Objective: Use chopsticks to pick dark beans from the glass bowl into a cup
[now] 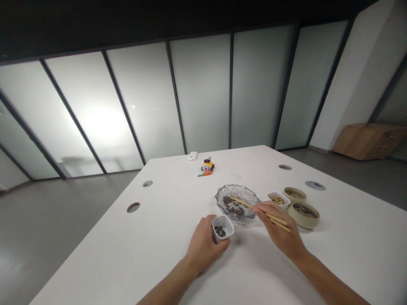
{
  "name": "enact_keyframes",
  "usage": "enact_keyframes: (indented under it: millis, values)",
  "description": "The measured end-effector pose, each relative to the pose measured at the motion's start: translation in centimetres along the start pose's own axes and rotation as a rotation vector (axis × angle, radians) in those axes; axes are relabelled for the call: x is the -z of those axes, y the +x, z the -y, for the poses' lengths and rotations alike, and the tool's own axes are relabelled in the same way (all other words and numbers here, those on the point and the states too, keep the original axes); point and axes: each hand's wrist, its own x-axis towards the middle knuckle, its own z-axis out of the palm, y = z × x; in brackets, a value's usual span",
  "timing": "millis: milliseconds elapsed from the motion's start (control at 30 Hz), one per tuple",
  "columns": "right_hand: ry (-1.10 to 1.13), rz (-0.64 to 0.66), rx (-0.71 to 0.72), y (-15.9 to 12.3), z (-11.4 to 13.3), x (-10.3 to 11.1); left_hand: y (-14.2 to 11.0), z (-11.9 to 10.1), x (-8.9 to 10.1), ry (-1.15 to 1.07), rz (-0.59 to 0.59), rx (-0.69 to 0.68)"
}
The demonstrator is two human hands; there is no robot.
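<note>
My left hand [206, 243] is wrapped round a small white square cup [229, 231], which has several dark seeds or beans [219, 231] at its bottom. In my right hand [280, 228] is a pair of wooden chopsticks [241, 202]. Their tips reach into a clear, scalloped glass bowl [254, 197] just beyond the cup. Dark seeds lie scattered over the bowl's bottom. Whether the tips pinch a seed is too small to tell.
Right of the glass bowl stand a white square dish [285, 205] with pale yellowish pieces and two round beige bowls [295, 194] [303, 220]. Farther back lie a yellow toy vehicle [207, 165], an orange toy carrot [206, 173] and a white box [192, 156]. The white table [171, 203] has several round holes.
</note>
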Motion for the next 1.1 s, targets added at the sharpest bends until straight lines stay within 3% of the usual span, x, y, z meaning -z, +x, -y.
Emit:
enact_keyframes:
  millis: [233,767,1100]
  values:
    - [-0.044,0.042,-0.056,-0.2,-0.55,-0.19,0.03,-0.13,0.07,-0.003,0.002,0.004]
    - [-0.073,-0.016,0.037,-0.07,-0.82,-0.23,-0.15,-0.22,0.16,-0.007,0.008,0.011]
    - [-0.059,0.01,-0.065,-0.21,-0.63,-0.43,-0.26,-0.34,0.19,0.01,0.009,0.007]
